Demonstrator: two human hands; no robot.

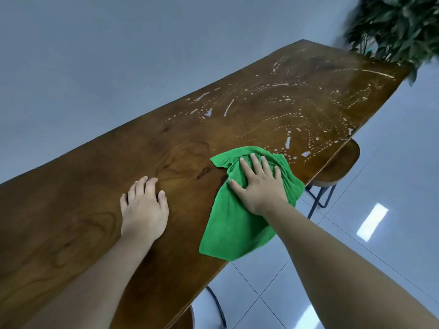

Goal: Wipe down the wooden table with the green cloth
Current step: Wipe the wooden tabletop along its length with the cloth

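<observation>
I see the table (95,210) as dark brown wood with swirling grain and knots, its top smooth and lacquered to a soft sheen. On its far half I make out pale droplets and streaks (287,108) beading on that finish. The green cloth (232,229) looks like soft, matt microfibre, fine-napped and creased into folds. The stool (342,162) at the table's edge has a smooth wooden seat on thin, dark metal legs (331,195). The floor (403,174) is pale glossy tile with thin dark grout lines, mirroring a bright patch of light. The wall (118,55) reads to me as plain, matt grey.
</observation>
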